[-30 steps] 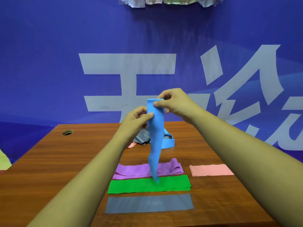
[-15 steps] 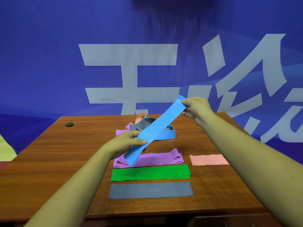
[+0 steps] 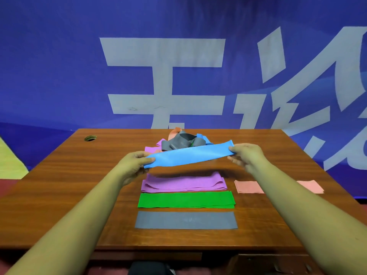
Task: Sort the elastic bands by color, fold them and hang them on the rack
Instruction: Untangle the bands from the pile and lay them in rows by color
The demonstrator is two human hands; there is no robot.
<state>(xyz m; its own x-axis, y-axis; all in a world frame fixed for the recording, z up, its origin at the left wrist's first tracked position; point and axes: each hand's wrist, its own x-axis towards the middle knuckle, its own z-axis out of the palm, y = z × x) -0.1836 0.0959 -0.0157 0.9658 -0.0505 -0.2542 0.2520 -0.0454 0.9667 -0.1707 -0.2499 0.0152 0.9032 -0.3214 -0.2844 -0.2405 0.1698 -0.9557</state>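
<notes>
Blue elastic band (image 3: 190,155), folded flat, is held level above the wooden table (image 3: 59,185), the left hand (image 3: 133,163) pinching one end and the right hand (image 3: 246,157) pinching the other. The sorting step seems underway; next it likely needs laying down beyond the purple stack (image 3: 183,182), green stack (image 3: 186,199) and grey band (image 3: 186,220). An unsorted heap (image 3: 178,142) lies behind. No rack is visible against the blue banner (image 3: 59,76).
</notes>
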